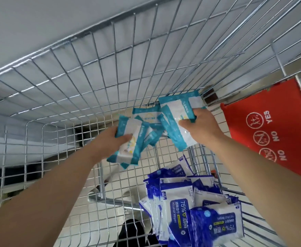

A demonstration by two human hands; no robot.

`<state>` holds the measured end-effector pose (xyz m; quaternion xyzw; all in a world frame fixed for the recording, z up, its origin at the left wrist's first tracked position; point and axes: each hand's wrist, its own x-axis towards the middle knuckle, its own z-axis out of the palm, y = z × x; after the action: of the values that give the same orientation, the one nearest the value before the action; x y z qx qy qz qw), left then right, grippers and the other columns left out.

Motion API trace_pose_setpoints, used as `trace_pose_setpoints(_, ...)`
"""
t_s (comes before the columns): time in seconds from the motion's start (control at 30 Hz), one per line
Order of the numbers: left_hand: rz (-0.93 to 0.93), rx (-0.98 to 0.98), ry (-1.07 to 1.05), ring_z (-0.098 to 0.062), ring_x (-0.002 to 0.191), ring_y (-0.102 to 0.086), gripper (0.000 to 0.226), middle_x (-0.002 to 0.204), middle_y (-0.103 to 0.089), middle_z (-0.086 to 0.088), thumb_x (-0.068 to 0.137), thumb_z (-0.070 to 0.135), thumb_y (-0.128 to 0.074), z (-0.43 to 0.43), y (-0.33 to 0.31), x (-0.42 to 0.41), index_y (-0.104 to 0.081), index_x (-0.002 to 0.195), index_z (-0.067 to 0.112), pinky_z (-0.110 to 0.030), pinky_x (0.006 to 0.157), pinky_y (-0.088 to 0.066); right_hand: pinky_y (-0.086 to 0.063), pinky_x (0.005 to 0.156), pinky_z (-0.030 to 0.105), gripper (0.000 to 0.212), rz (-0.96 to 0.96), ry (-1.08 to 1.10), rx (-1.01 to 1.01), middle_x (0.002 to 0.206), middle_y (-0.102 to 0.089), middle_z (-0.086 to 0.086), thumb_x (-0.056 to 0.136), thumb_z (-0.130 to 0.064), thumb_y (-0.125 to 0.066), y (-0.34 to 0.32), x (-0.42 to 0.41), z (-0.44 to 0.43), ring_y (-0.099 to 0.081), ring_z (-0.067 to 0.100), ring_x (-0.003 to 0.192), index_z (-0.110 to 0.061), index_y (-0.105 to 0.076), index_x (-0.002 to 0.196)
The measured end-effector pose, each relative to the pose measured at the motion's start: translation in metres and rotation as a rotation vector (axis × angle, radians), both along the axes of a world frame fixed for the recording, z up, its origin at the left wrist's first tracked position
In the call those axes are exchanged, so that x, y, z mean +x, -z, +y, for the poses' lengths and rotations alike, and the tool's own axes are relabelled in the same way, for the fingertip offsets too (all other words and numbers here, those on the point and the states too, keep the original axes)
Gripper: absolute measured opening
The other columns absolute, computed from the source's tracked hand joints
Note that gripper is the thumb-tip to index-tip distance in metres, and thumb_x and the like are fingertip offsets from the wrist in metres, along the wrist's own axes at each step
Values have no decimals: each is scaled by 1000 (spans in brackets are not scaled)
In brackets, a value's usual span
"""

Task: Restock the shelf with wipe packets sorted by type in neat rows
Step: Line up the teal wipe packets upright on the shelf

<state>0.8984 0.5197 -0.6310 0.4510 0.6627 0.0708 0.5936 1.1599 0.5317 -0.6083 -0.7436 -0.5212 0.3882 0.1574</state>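
Both my hands are inside a wire shopping cart (85,97). My left hand (110,139) grips a bunch of teal-and-white wipe packets (133,139) near the cart's middle. My right hand (201,127) grips more teal-and-white packets (174,114), held slightly higher and to the right. A few teal packets (146,114) lie behind, between the two hands. Several dark blue 75% alcohol wipe packets (185,207) are piled in the cart's near right corner, below my right forearm. No shelf is in view.
The cart's red plastic child-seat flap (271,132) with YES/NO pictograms stands at the right. Pale tiled floor and a dark shoe (133,232) show through the cart's wire bottom. A grey surface (39,32) fills the top left beyond the cart.
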Motion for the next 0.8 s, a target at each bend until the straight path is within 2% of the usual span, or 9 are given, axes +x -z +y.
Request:
trace_pose_setpoints(0.13, -112, 35, -104, -17, 95, -66, 19, 103, -68, 4, 92, 19, -63, -1, -36, -2, -57, 109, 25, -38, 95, -50, -39, 55, 25, 4, 65, -12, 10, 76, -62, 4, 85, -10, -62, -37, -11, -2, -53, 16, 63, -10, -65, 88)
trace_pose_setpoints(0.2, -113, 88, -145, -16, 92, -64, 20, 100, -66, 7, 92, 19, -62, -4, -58, -4, -53, 110, 24, -33, 87, -50, -42, 57, 25, 10, 99, -43, 50, 77, -62, 1, 86, -8, -60, -61, -18, -1, -55, 14, 65, -15, -63, 92)
trace_pose_setpoints(0.27, -75, 138, -187, -21, 95, -64, 24, 102, -66, 3, 93, 22, -61, -8, -86, -7, -51, 114, 20, -34, 81, -52, -44, 57, 25, 14, 119, -86, 102, 79, -62, -1, 87, -8, -58, -91, -26, 0, -55, 12, 66, -18, -61, 96)
trace_pose_setpoints(0.37, -55, 198, -241, -22, 102, -64, 34, 107, -66, 4, 93, 25, -60, -19, -133, -16, -47, 125, 21, -42, 92, -51, -35, 49, 17, 18, 100, -154, 182, 73, -55, -11, 88, -12, -60, -140, -38, -4, -49, 1, 57, -26, -54, 98)
trace_pose_setpoints(0.43, -63, 269, -304, -20, 102, -63, 37, 110, -65, 4, 94, 25, -59, -31, -171, -21, -45, 128, 21, -44, 96, -49, -36, 48, 14, 21, 130, -204, 230, 73, -55, -11, 87, -11, -61, -173, -47, -10, -48, -2, 53, -27, -54, 100)
trace_pose_setpoints(0.53, -84, 371, -379, -18, 101, -64, 34, 110, -66, 4, 93, 22, -60, -59, -233, -31, -47, 124, 19, -43, 96, -49, -41, 59, 26, 18, 131, -290, 302, 77, -60, -4, 85, -10, -63, -227, -62, -23, -52, 10, 62, -21, -60, 99)
trace_pose_setpoints(0.63, -62, 489, -474, -17, 95, -68, 32, 106, -69, 2, 89, 20, -65, -96, -295, -48, -51, 117, 19, -44, 90, -53, -38, 58, 29, 8, 116, -395, 379, 75, -60, 4, 84, -13, -64, -290, -79, -39, -49, 15, 62, -11, -61, 90)
trace_pose_setpoints(0.7, -62, 554, -570, -17, 91, -69, 36, 104, -69, 1, 86, 15, -69, -122, -336, -60, -50, 116, 18, -44, 86, -55, -37, 55, 28, 7, 127, -473, 421, 74, -60, 4, 84, -14, -64, -333, -94, -52, -48, 14, 60, -12, -62, 91)
trace_pose_setpoints(0.8, -85, 658, -680, -11, 80, -70, 52, 99, -68, 0, 85, 6, -68, -171, -400, -78, -39, 123, 26, -33, 72, -59, -40, 56, 27, 9, 156, -595, 496, 75, -61, 0, 85, -12, -62, -402, -123, -77, -51, 12, 61, -13, -62, 93)
